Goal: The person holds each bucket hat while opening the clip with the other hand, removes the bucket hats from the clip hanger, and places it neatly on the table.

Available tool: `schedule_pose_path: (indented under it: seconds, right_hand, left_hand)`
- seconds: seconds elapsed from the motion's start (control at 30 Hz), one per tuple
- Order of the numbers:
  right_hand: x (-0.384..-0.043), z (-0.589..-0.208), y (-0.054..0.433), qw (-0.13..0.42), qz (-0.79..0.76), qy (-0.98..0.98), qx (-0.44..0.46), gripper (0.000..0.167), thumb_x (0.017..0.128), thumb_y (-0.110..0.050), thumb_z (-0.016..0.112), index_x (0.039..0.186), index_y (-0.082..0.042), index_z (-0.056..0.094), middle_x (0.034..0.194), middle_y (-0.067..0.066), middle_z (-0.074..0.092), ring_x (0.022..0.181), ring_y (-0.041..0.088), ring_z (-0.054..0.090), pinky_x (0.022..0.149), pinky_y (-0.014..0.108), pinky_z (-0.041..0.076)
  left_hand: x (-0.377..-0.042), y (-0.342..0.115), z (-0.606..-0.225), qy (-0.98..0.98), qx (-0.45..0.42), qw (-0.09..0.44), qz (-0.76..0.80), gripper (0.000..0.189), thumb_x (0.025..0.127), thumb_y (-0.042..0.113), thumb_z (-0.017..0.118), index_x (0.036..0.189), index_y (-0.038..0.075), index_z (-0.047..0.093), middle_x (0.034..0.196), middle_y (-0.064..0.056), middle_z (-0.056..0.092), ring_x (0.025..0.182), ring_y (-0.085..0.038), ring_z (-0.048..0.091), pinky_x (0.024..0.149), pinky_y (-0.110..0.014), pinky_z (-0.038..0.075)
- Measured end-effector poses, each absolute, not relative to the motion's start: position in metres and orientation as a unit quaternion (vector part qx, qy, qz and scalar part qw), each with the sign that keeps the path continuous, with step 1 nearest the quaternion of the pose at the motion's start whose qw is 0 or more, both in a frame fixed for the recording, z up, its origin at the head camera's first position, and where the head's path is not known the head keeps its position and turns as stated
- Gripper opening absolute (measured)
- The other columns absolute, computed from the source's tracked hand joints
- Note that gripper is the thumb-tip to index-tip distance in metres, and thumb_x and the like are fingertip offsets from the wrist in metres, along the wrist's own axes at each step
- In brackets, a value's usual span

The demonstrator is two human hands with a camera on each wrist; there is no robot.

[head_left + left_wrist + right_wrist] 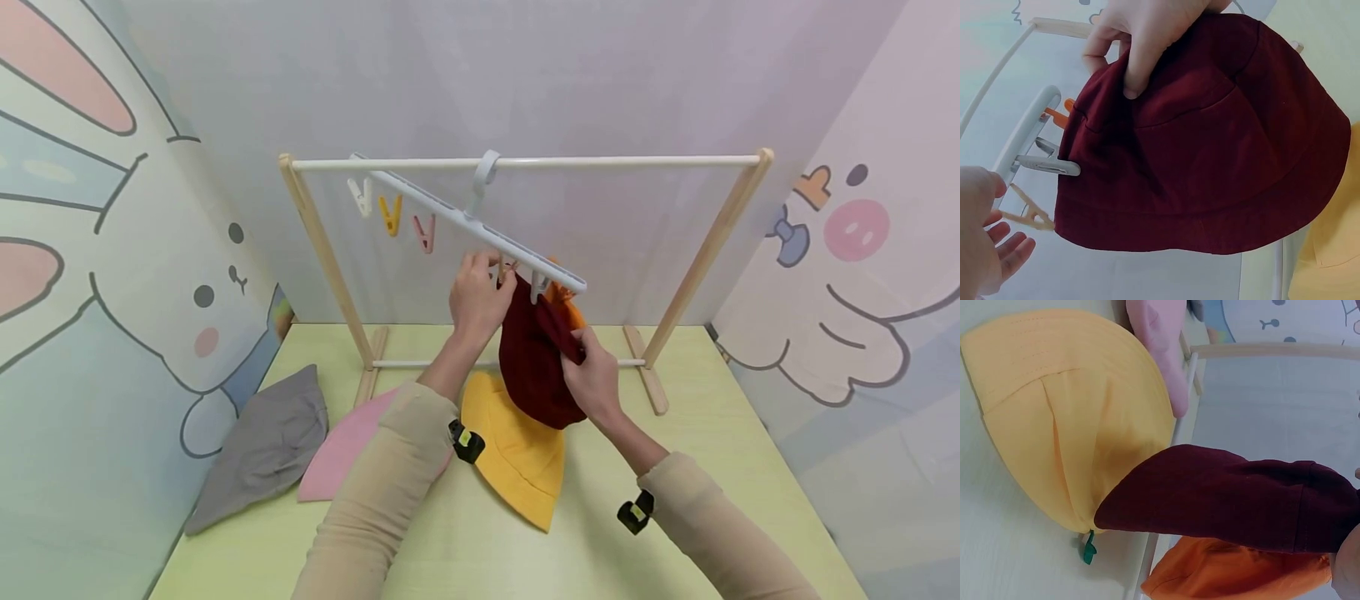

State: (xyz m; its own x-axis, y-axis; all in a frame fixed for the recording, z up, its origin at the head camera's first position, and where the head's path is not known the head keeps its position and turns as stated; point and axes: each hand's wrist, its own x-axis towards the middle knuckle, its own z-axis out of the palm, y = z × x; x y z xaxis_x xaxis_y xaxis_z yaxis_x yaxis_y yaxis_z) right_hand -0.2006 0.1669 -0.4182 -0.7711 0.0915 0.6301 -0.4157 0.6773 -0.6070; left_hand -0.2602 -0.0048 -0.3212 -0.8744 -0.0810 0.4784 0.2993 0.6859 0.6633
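Observation:
A dark red bucket hat (528,358) hangs below the pale blue hanger (450,212). My right hand (592,375) grips it, thumb on the outside of the fabric in the left wrist view. A grey clothespin (1050,165) overlaps the hat's edge. At a corner of the brim is a beige clothespin (1032,215); my left hand (480,296) has thumb and finger at its spread handles, the other fingers loosely extended. Behind the dark red hat is an orange hat (1241,569), mostly hidden, beside an orange clothespin (1057,117).
The hanger hooks over a white rail on a wooden rack (705,250). White (362,198), yellow (391,217) and pink (425,235) clothespins hang at its left. A yellow hat (517,458), pink hat (348,450) and grey hat (266,446) lie on the table (720,517).

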Motion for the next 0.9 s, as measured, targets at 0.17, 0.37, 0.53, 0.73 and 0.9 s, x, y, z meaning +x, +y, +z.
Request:
schedule_pose_path:
  seconds: [0.17,0.37,0.53,0.73,0.9]
  right_hand:
    - [-0.198,-0.415,0.164,0.323,0.391,-0.856,0.102,0.014,0.080,-0.002,0.064,0.091,-0.006,0.057,0.075,0.009,0.063,0.063,0.019,0.059,0.058,0.033,0.047]
    - [-0.195,-0.412,0.161,0.316,0.389,-0.858,0.114,0.012,0.080,-0.002,0.064,0.090,-0.006,0.057,0.076,0.008,0.063,0.062,0.017,0.058,0.057,0.032,0.047]
    - [-0.193,-0.410,0.160,0.317,0.394,-0.854,0.123,0.012,0.079,-0.001,0.064,0.088,-0.006,0.058,0.075,0.008,0.063,0.062,0.015,0.057,0.056,0.030,0.045]
    - [-0.192,-0.408,0.158,0.312,0.381,-0.859,0.138,0.012,0.079,-0.002,0.064,0.089,-0.007,0.059,0.073,0.005,0.064,0.061,0.014,0.057,0.057,0.029,0.046]
    - [-0.192,-0.404,0.155,0.319,0.353,-0.864,0.166,0.014,0.077,-0.002,0.066,0.088,-0.008,0.059,0.075,0.004,0.062,0.062,0.014,0.055,0.057,0.030,0.045]
  left_hand:
    - [-0.257,-0.003,-0.325,-0.884,-0.080,0.245,-0.390,0.024,0.085,0.025,0.061,0.104,0.010,0.064,0.101,-0.005,0.060,0.087,-0.019,0.059,0.072,-0.034,0.049]
    - [-0.251,-0.001,-0.323,-0.886,-0.096,0.238,-0.386,0.025,0.084,0.024,0.062,0.106,0.011,0.064,0.103,-0.003,0.061,0.091,-0.018,0.059,0.075,-0.034,0.049]
    - [-0.250,0.003,-0.324,-0.900,-0.108,0.219,-0.362,0.030,0.084,0.027,0.063,0.110,0.011,0.063,0.106,-0.003,0.061,0.091,-0.020,0.060,0.075,-0.033,0.050]
    - [-0.248,0.008,-0.325,-0.915,-0.112,0.193,-0.336,0.031,0.084,0.031,0.062,0.109,0.012,0.062,0.104,-0.002,0.061,0.085,-0.018,0.058,0.069,-0.031,0.050]
    - [-0.248,0.014,-0.327,-0.925,-0.099,0.191,-0.313,0.026,0.083,0.033,0.063,0.099,0.012,0.060,0.092,-0.001,0.059,0.074,-0.016,0.055,0.060,-0.029,0.047]
